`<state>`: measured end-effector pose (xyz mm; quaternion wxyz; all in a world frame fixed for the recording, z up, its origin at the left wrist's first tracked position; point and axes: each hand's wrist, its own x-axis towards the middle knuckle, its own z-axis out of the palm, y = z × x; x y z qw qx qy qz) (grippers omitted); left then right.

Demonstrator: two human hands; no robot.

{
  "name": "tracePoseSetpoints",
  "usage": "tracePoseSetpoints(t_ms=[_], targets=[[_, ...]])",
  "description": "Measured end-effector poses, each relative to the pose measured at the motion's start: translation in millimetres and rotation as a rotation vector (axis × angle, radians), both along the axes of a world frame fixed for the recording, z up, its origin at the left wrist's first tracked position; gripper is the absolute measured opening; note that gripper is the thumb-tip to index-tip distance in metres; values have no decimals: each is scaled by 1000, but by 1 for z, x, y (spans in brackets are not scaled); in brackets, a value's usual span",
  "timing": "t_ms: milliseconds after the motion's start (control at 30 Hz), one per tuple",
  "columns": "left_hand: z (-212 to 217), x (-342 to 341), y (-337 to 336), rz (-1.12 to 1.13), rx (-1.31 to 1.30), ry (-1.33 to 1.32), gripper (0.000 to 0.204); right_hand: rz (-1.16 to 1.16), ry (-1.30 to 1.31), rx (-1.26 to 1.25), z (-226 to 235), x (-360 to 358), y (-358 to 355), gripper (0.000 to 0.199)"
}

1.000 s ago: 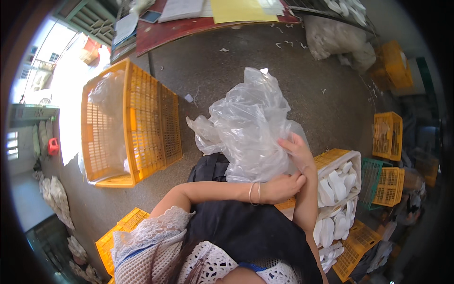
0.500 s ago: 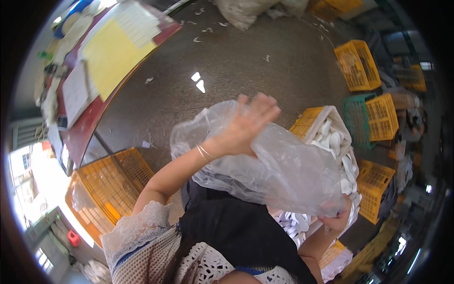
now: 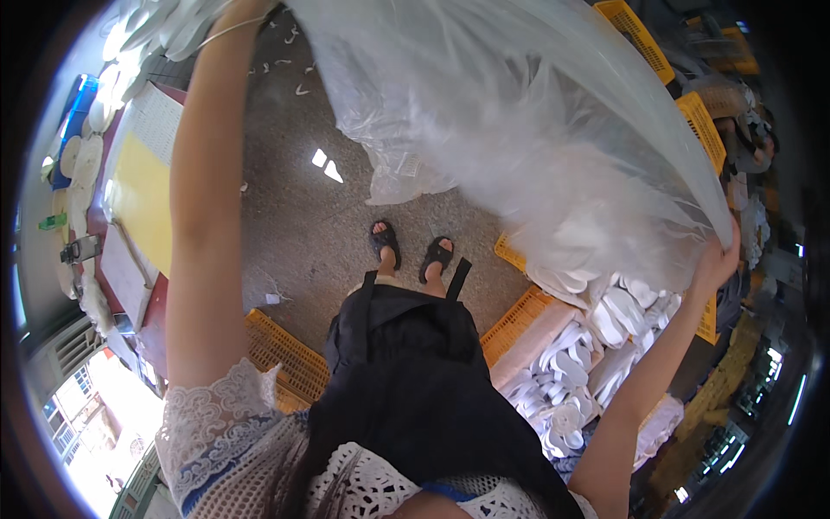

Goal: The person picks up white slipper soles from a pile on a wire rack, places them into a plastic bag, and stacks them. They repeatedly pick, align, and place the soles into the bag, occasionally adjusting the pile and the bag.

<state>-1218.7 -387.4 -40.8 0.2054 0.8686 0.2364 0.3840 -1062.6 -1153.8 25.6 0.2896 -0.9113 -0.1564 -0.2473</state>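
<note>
I hold a big clear plastic bag [image 3: 519, 130] spread wide in front of me, high above the floor. My left hand [image 3: 245, 9] is raised to the picture's upper edge at the bag's left end; its fingers are mostly cut off there. My right hand [image 3: 716, 262] is out to the right and grips the bag's lower right edge. Below the bag stands a yellow crate [image 3: 517, 318] filled with white flat soles [image 3: 605, 320]. My feet in black sandals [image 3: 406, 251] stand on the grey floor beside it.
A second yellow crate [image 3: 285, 355] lies at my left foot side. A red table [image 3: 138, 199] with yellow and white papers runs along the left. More yellow crates [image 3: 644, 35] stand at the upper right and far right. White scraps dot the floor.
Both arms have swung up and apart, stretching the bag wide overhead. The view has tilted down onto my feet and the crate of white soles.
</note>
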Motion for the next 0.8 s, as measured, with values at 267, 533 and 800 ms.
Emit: tracePoseSetpoints(t_ms=[267, 533, 800], targets=[[-184, -337, -200, -388, -287, 1793, 44, 441, 1184, -1030, -264, -240, -9, 26], [-151, -245, -302, -29, -1424, 318, 38, 830, 1088, -86, -171, -213, 131, 83], [-82, -141, -311, -316, -149, 913, 23, 483, 1726, 235, -121, -178, 232, 34]])
